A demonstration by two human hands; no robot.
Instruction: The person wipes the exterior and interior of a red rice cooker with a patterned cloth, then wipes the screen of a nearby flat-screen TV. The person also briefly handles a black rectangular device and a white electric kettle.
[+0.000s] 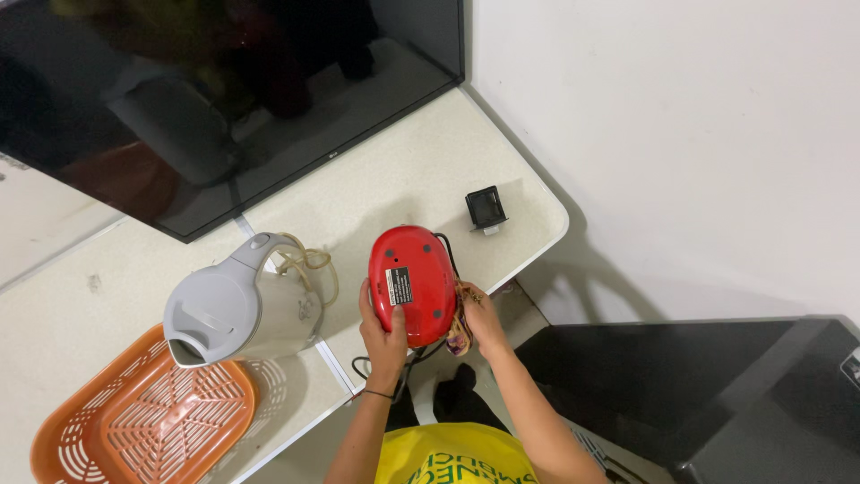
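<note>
Left hand point(383, 333) grips red appliance point(410, 285) upturned at counter point(403, 179) edge; right hand point(482, 318) holds cloth point(460, 324), perhaps wiping. Loose grip risks drop onto floor.

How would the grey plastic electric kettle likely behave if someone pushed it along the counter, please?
The grey plastic electric kettle looks tall with a side handle, so a high push might tip it. Its smooth shell could slide easily on the pale counter. Its looped cord would probably trail floppily.
</note>
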